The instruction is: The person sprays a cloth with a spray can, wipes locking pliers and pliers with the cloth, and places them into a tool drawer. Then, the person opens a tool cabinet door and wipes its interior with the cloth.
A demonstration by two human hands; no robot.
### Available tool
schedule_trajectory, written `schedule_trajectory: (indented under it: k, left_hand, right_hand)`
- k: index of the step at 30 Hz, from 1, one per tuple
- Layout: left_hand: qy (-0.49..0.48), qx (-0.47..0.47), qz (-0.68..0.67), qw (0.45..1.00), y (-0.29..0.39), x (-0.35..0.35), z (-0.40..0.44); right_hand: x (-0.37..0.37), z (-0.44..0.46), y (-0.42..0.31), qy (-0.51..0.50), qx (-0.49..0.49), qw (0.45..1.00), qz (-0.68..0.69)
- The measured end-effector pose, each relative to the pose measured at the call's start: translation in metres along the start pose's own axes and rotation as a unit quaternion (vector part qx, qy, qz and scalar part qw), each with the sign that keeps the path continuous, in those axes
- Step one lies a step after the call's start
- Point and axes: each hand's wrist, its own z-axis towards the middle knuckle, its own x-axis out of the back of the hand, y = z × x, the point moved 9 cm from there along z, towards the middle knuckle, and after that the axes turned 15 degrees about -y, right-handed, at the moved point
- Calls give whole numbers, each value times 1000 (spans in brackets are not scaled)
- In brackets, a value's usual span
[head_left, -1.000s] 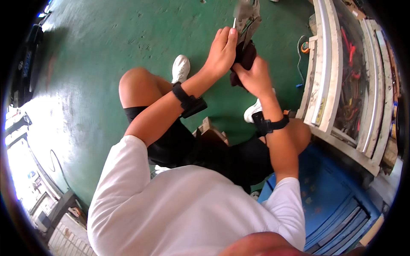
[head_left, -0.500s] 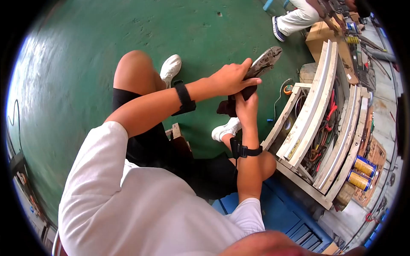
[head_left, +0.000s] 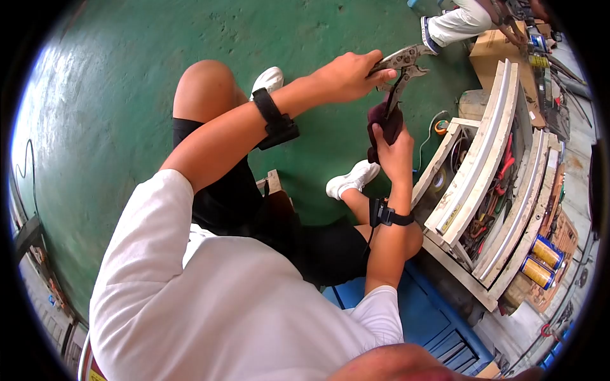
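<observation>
My left hand [head_left: 348,77] is closed around the upper handle of a pair of worn metal locking pliers [head_left: 404,60]. The pliers' jaws stand apart and point to the upper right. Below, my right hand [head_left: 396,152] grips a dark maroon piece, cloth-like in look [head_left: 385,122]. The pliers' lower handle runs down into this piece; whether the fingers also press on the handle is hidden. Both hands are held out over the green floor, in front of my knees.
On the right stands a pale wooden rack [head_left: 470,171] holding red-handled and other tools. Two yellow-and-blue cans [head_left: 539,272] lie beyond it. A blue plastic box [head_left: 422,311] is below. At upper right, another person's leg [head_left: 460,22] is beside a cardboard box [head_left: 499,54].
The pliers have opened, their handles and jaws spreading apart. Both hands have shifted right, the left one upward, and more of the maroon piece shows.
</observation>
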Motion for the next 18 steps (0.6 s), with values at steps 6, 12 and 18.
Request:
schedule_trajectory:
  k: [6, 12, 18]
  left_hand:
    - [-49, -6, 32, 998, 1, -11, 1]
    - [-37, -55, 98, 993, 12, -28, 0]
    - [50, -19, 81, 995, 8, 9, -3]
  right_hand:
    - [4, 0, 27, 34, -25, 948, 314]
    - [-6, 6, 28, 127, -5, 882, 453]
    - [-6, 1, 19, 37, 19, 895, 445]
